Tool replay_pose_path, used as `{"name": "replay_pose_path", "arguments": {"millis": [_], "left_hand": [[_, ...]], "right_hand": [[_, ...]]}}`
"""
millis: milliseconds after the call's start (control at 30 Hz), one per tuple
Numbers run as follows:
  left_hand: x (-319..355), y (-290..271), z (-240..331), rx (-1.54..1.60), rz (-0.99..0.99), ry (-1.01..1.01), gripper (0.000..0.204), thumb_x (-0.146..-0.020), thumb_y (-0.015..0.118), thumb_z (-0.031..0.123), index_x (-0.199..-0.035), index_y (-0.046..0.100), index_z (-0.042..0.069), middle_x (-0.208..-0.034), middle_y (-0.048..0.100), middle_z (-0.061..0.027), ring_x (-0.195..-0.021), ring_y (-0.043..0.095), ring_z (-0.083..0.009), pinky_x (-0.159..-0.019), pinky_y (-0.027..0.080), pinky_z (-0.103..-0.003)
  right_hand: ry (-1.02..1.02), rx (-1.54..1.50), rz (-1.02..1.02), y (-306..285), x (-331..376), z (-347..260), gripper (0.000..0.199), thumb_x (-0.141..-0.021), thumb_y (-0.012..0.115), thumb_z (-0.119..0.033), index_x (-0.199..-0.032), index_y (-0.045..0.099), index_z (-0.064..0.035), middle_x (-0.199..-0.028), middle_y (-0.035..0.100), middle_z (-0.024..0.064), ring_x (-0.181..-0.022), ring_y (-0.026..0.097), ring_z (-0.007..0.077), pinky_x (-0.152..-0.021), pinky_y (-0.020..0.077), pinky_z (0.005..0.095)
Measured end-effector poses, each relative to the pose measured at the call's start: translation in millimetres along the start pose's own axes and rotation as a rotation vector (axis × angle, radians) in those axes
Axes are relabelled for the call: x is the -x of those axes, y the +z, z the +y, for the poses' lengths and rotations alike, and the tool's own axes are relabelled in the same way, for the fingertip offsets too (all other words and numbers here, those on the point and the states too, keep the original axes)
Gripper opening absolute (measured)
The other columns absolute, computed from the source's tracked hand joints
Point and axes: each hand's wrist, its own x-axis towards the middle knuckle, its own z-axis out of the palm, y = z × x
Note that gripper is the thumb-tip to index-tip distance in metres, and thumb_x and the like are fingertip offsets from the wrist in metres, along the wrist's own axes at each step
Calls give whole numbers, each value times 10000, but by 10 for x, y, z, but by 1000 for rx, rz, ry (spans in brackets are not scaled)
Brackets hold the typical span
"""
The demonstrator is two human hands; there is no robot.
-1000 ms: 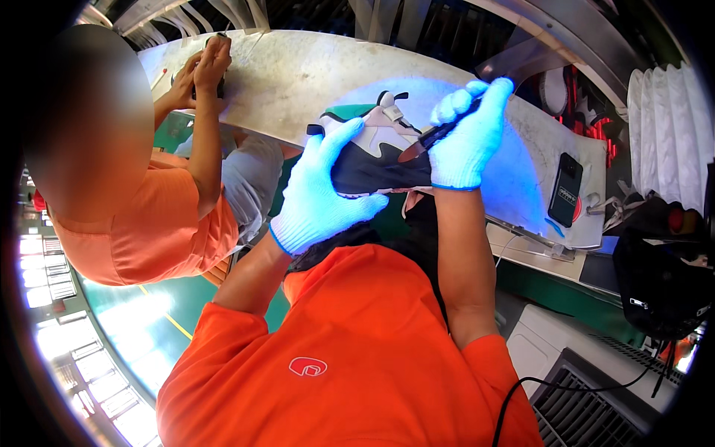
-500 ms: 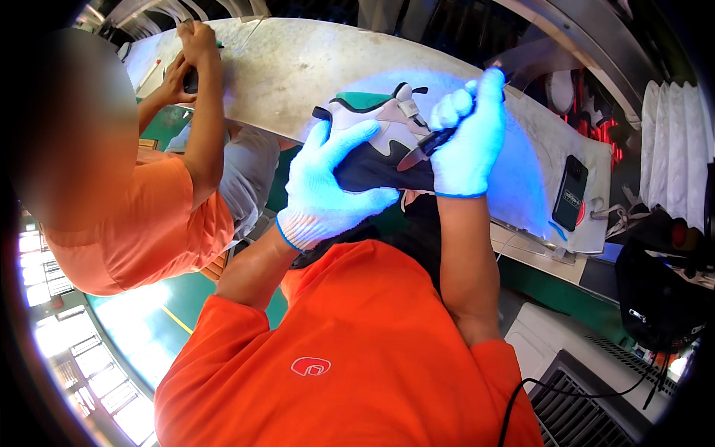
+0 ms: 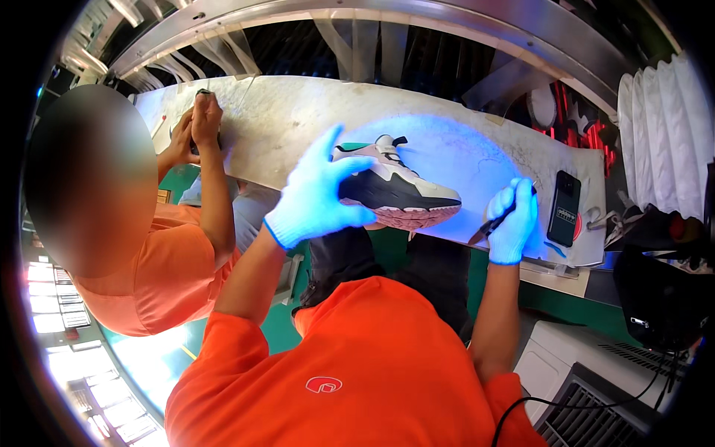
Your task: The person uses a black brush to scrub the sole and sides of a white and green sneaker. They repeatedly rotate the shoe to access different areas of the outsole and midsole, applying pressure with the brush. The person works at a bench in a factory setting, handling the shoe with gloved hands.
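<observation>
A low sneaker (image 3: 406, 190) in white, grey and black, with green lining and a pink outsole, is at the table's near edge, toe to the right. My left hand (image 3: 313, 194), in a white glove lit blue, grips its heel, with a finger across the side and the thumb by the sole; another finger points up. To the right of the toe, apart from the shoe, my gloved right hand (image 3: 515, 222) is closed around the dark handle of a small knife (image 3: 480, 235). Its short blade points down and left.
A blue-lit patch covers part of the pale table (image 3: 298, 100). A black phone (image 3: 564, 208) lies at the right, near a small blue strip (image 3: 555, 249). A co-worker in orange (image 3: 186, 268) sits at my left, handling a dark object. A metal-framed machine (image 3: 447, 18) stands behind the table.
The sneaker has turned from its heel-up pose, showing its side and outsole. My right hand has moved away from it, down and right with the knife. The view has shifted.
</observation>
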Motion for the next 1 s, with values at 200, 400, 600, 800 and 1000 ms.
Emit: {"name": "replay_pose_path", "arguments": {"millis": [200, 400, 600, 800, 1000], "left_hand": [[-646, 636, 701, -53, -283, 326, 647, -673, 913, 272, -1265, 760, 61, -1125, 776, -190, -1116, 687, -447, -1019, 529, -542], [-575, -270, 818, 512, 80, 321, 834, -597, 1107, 296, -1314, 751, 63, -1285, 793, -128, -1257, 743, -273, -1090, 574, -419], [-257, 125, -413, 150, 109, 344, 661, -719, 911, 56, -1359, 746, 32, -1253, 776, -218, -1199, 775, -380, -1047, 593, -418], [-44, 120, -209, 39, -96, 229, 1025, -686, 937, 181, -1635, 553, 117, -1528, 653, -248, -1403, 639, -456, -1179, 522, -488], [-208, 245, 216, -59, -18, 285, 1264, -645, 992, 393, -1704, 410, 22, -1620, 545, -263, -1421, 609, -480, -1181, 522, -501]], "right_hand": [[-2, 367, -11, 282, 140, 39, 219, -1128, 673, -278, -1020, 643, -90, -692, 605, 10, -506, 576, 145, -472, 476, 324], [224, 583, -331, 319, -173, -195, 312, -1076, 758, -367, -1093, 722, -58, -732, 630, 25, -539, 596, 127, -467, 456, 312], [162, 782, -493, 694, -192, -470, 313, -1027, 808, -363, -1034, 773, -52, -681, 628, 16, -503, 571, 131, -457, 427, 326], [42, 969, -524, 1082, -72, -412, 336, -983, 853, -368, -936, 781, -43, -679, 635, 2, -506, 524, 99, -484, 388, 308], [48, 1068, -474, 1110, -118, -416, 360, -984, 854, -391, -979, 806, -35, -678, 634, 4, -504, 523, 104, -479, 384, 323]]}}
